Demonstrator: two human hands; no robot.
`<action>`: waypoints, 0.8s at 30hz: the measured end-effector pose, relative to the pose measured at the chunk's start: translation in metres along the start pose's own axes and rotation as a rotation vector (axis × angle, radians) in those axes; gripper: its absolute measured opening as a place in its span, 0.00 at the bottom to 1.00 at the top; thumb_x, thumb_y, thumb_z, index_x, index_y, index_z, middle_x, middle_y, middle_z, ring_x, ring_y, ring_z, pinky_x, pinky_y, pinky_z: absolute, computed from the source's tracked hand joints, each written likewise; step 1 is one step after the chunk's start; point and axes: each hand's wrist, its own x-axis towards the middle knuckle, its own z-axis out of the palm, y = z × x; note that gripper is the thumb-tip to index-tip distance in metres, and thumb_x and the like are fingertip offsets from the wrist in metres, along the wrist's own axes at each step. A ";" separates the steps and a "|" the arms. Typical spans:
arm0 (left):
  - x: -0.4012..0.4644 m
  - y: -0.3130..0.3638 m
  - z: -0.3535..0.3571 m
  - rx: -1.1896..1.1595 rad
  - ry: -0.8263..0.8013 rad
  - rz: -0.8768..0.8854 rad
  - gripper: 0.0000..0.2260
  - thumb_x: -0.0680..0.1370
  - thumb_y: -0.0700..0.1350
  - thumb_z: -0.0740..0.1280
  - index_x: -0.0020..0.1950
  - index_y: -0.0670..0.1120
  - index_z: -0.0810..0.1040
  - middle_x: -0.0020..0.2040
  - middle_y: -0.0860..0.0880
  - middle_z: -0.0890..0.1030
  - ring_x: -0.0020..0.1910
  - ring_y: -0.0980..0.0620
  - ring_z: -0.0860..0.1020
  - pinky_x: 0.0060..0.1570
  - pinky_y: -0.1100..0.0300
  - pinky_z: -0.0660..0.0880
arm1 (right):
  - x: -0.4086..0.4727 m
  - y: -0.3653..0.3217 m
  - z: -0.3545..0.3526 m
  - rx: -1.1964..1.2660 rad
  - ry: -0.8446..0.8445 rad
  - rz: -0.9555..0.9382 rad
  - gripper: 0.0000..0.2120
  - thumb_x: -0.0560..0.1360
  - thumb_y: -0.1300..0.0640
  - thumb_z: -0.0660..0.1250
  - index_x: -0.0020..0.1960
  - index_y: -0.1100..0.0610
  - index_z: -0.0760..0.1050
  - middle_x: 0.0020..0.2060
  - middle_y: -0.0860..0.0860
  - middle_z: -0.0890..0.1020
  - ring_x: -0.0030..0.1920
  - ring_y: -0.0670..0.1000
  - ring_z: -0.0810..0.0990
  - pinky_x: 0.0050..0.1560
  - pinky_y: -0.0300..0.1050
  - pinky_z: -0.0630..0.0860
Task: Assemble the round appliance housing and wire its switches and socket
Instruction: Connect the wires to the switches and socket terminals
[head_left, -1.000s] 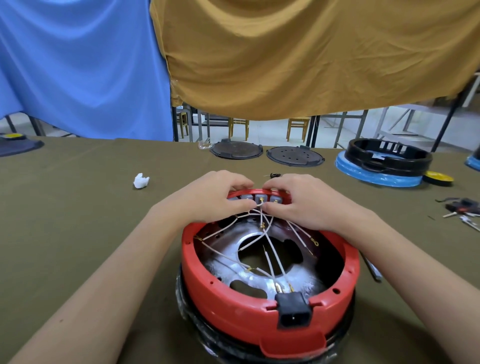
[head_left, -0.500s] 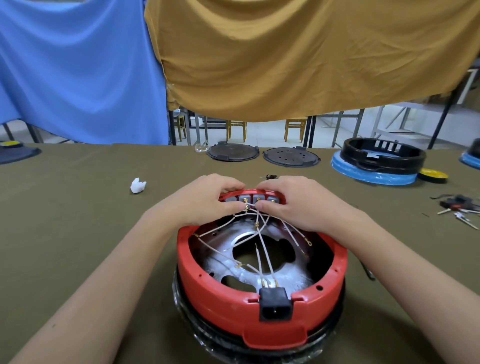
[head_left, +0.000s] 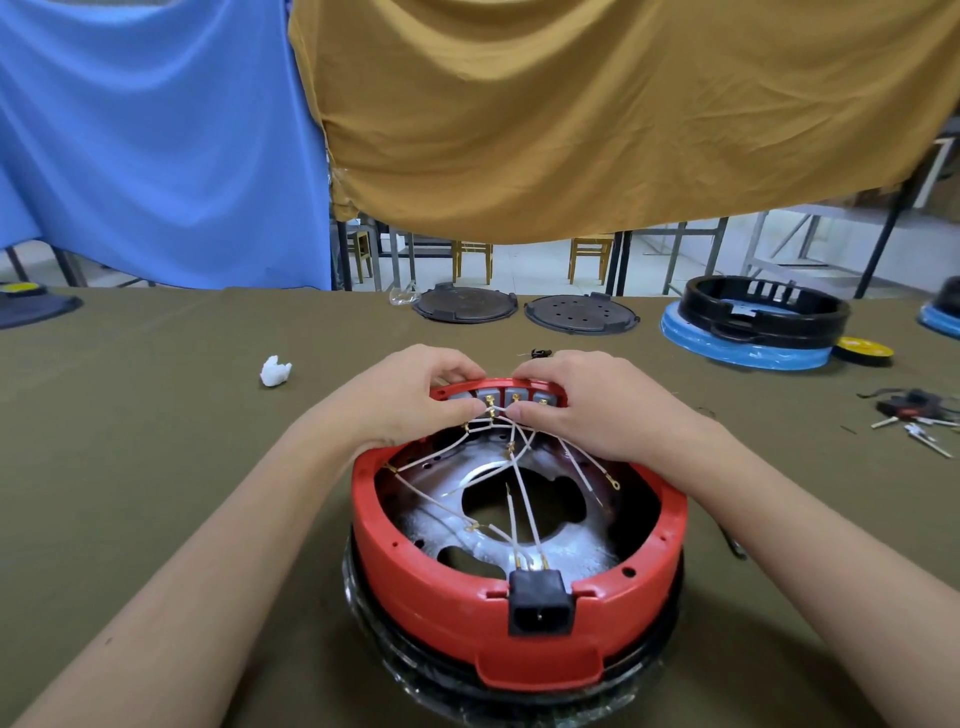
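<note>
A round red housing (head_left: 441, 592) sits upside down in front of me on a black plastic-wrapped base. A black power socket (head_left: 540, 603) is set in its near rim. Several grey switches (head_left: 511, 398) line its far rim, with brass terminals showing. White wires (head_left: 524, 499) with brass ends cross the silver inner plate. My left hand (head_left: 405, 400) and my right hand (head_left: 582, 410) rest on the far rim. Their fingertips pinch wire ends together just below the switches.
Two dark round lids (head_left: 465, 304) (head_left: 581, 313) lie at the far table edge. A black housing ring on a blue disc (head_left: 748, 345) stands at the right with a yellow disc (head_left: 865, 347) beside it. Small tools (head_left: 914, 415) lie far right, a white scrap (head_left: 275, 371) at left.
The hands stay at the switches, their fingertips drawn closer together on the wire ends. My view has shifted slightly, so the housing sits a little more to the left in the frame.
</note>
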 end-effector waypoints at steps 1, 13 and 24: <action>-0.001 -0.001 -0.001 -0.021 0.000 -0.006 0.14 0.77 0.51 0.70 0.62 0.52 0.79 0.54 0.56 0.83 0.54 0.59 0.80 0.63 0.53 0.74 | 0.000 0.001 0.001 0.008 -0.002 0.002 0.19 0.78 0.36 0.61 0.63 0.43 0.75 0.47 0.45 0.78 0.49 0.49 0.76 0.47 0.47 0.72; -0.002 -0.002 -0.002 -0.048 -0.007 -0.086 0.11 0.78 0.49 0.70 0.60 0.53 0.80 0.54 0.57 0.83 0.53 0.58 0.81 0.61 0.53 0.75 | -0.008 0.020 -0.004 0.516 -0.019 0.186 0.21 0.73 0.38 0.69 0.64 0.42 0.76 0.52 0.41 0.80 0.52 0.41 0.80 0.56 0.42 0.75; 0.012 -0.032 0.010 -0.528 0.624 -0.538 0.14 0.76 0.38 0.72 0.62 0.42 0.79 0.58 0.43 0.81 0.55 0.45 0.80 0.62 0.48 0.75 | -0.017 0.027 -0.007 0.688 0.207 0.408 0.22 0.77 0.40 0.65 0.66 0.49 0.72 0.53 0.48 0.79 0.51 0.47 0.80 0.54 0.50 0.77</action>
